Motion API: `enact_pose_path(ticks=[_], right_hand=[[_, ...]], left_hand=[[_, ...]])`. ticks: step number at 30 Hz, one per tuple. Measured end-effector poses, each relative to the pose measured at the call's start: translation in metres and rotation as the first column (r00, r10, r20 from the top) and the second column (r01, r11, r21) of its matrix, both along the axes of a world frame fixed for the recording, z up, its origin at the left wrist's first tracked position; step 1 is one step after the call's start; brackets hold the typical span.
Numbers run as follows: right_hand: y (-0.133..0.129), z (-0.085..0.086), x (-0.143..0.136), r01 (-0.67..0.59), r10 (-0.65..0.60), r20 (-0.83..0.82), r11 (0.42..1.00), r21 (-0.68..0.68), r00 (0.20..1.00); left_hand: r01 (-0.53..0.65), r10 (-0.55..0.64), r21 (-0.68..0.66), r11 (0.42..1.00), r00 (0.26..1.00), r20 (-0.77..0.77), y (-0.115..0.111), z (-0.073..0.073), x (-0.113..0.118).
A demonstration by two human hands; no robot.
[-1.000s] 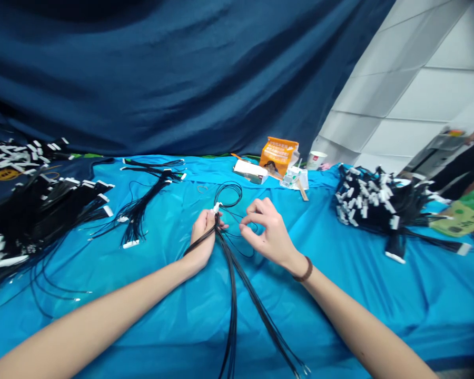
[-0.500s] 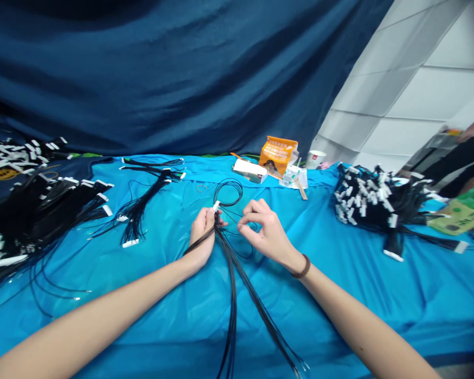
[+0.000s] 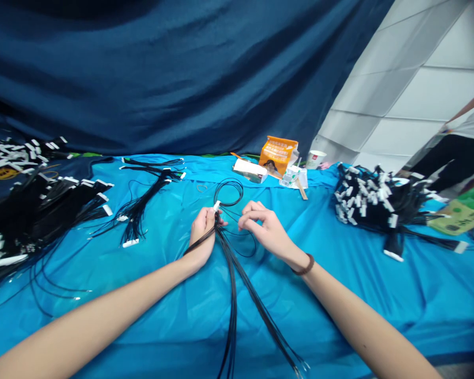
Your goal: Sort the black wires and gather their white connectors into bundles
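Note:
My left hand (image 3: 204,234) is closed around a black wire harness (image 3: 234,263) just below its white connector (image 3: 217,206). From that grip two strands hang toward the table's front edge, and another part passes across the palm to the wrist. Beyond the connector lies a coil of thin black wire (image 3: 229,192). My right hand (image 3: 265,229) is pinched at the right of the harness, with thin wire running to its fingertips. A loose loop of wire hangs below those fingers. The exact contact at the fingertips is too small to make out.
Black wire bundles with white connectors are heaped at the left (image 3: 55,210) and right (image 3: 363,195). A smaller bundle (image 3: 140,205) lies left of centre. At the back stand an orange package (image 3: 277,153) and a paper cup (image 3: 315,159). Another person (image 3: 458,152) is at far right.
My right hand has shifted slightly, its fingers drawn closer together, and the wire loop below it hangs a bit wider. The left hand stays put. The person at far right has moved.

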State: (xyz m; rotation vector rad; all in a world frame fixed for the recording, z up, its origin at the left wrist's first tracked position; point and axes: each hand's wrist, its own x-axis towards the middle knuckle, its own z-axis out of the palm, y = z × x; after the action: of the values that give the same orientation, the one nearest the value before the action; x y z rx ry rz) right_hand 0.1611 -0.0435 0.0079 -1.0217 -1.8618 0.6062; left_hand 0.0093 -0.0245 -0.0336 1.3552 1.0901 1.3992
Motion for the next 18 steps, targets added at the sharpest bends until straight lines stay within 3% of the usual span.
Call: enact_pose_path(ticks=[6, 18], right_hand=[[-0.001, 0.0032, -0.001, -0.093, 0.059, -0.181, 0.979, -0.183, 0.982], [-0.0018, 0.0031, -0.0033, -0.028, -0.03, -0.213, 0.964, -0.263, 0.977]], left_hand=[[-0.015, 0.015, 0.005, 1.0, 1.0, -0.012, -0.0019, 0.0038, 0.0007], [-0.039, 0.041, 0.034, 0.999, 0.998, -0.051, -0.0031, 0.0052, -0.0005]])
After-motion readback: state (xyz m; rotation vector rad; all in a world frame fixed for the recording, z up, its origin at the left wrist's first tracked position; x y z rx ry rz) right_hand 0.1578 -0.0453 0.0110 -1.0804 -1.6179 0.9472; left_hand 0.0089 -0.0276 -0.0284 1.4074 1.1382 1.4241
